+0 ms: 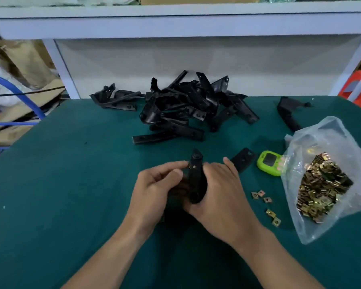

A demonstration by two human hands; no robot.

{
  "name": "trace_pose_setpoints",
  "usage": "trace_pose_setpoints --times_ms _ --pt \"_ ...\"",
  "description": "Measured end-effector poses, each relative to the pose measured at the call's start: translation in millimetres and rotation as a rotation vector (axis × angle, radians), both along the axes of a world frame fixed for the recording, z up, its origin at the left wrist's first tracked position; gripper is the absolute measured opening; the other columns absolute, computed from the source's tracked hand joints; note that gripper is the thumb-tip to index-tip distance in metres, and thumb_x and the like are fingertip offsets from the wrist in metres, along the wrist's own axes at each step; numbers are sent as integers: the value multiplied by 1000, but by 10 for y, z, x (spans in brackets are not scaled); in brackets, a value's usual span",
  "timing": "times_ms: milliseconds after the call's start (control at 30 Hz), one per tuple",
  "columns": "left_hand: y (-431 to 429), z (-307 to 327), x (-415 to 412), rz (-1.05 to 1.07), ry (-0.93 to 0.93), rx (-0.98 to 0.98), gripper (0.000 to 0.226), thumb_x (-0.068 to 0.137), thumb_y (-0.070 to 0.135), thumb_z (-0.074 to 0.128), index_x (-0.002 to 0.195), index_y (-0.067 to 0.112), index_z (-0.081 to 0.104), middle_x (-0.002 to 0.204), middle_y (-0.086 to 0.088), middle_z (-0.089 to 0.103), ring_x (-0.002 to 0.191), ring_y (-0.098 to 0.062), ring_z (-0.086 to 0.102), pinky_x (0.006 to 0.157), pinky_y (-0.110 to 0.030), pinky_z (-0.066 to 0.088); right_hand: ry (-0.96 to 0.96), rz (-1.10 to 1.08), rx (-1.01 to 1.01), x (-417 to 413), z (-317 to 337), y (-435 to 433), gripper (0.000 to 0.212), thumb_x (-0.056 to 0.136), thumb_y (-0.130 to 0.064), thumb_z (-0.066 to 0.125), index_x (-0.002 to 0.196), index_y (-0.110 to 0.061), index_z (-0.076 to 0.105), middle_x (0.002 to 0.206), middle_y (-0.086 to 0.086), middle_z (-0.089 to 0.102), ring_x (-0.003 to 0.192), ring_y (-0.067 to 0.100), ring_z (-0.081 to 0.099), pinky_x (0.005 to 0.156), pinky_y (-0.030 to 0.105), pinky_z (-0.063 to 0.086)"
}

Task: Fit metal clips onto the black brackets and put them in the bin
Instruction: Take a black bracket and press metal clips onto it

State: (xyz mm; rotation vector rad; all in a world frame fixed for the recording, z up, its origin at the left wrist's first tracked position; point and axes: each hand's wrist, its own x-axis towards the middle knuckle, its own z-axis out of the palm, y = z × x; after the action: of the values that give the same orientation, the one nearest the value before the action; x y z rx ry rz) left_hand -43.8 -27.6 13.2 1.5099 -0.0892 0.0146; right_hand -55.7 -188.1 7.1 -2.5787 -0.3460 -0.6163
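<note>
Two hands met at the centre of the frame over a green table (71,184), both closed on one black bracket (196,178) held clear of the cloth. The right hand (221,190) wrapped its fingers round the bracket's lower body from the right. The left hand (161,182) had its fingers curled and pinched the bracket's upper part between thumb and forefinger. A small pale glint showed at those fingertips; whether it was a clip could not be told.

Above them, at upper centre, lay a tangled pile of brackets (181,107). At the right edge an open plastic bag (325,138) held a heap of brass-coloured clips (321,184), and a few loose clips (266,200) lay on the cloth between the bag and the right wrist. A green timer (269,163) sat just beside the bag's mouth. No bin was in view.

Judging from this, the fitting was under way and the main risk was a clip pushed on crooked or slipping from the pinch, since the left fingertips covered the very spot being worked. A twist of the bracket in the right palm would cause the same fault. The right forearm was near the loose clips and the bag, so a careless sweep could scatter them.
</note>
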Motion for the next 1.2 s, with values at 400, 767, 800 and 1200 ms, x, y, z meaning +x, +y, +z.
trace_pose_setpoints --times_ms 400,767,800,1200 --pt "296 -162 217 161 -221 947 14 87 27 77 94 39 80 91 29 70 91 -1 62 77 -21 52 68 10 111 122 -122 -94 40 64 -36 70 68 -31 30 58 -14 39 64 7 42 79 30 32" --pt "172 -223 165 145 -415 1048 6 86 25 78 91 28 80 90 13 75 97 -14 63 95 -27 39 98 80 176 134 -159 -6 39 63 -34 73 67 -27 35 58 -13 43 64 10 44 69 17 29" --pt "154 -222 161 162 -417 1062 5 88 22 75 88 27 78 86 11 74 95 -15 62 92 -23 34 95 79 185 129 -154 -5 39 63 -34 73 67 -27 35 58 -13 43 65 11 44 68 17 29" --pt "3 -125 29 77 -514 1365 14 76 12 70 72 23 63 76 9 68 90 -21 62 89 -32 36 81 64 196 137 -74 -33 32 65 -32 74 67 -21 43 58 -13 47 62 17 44 67 23 28"
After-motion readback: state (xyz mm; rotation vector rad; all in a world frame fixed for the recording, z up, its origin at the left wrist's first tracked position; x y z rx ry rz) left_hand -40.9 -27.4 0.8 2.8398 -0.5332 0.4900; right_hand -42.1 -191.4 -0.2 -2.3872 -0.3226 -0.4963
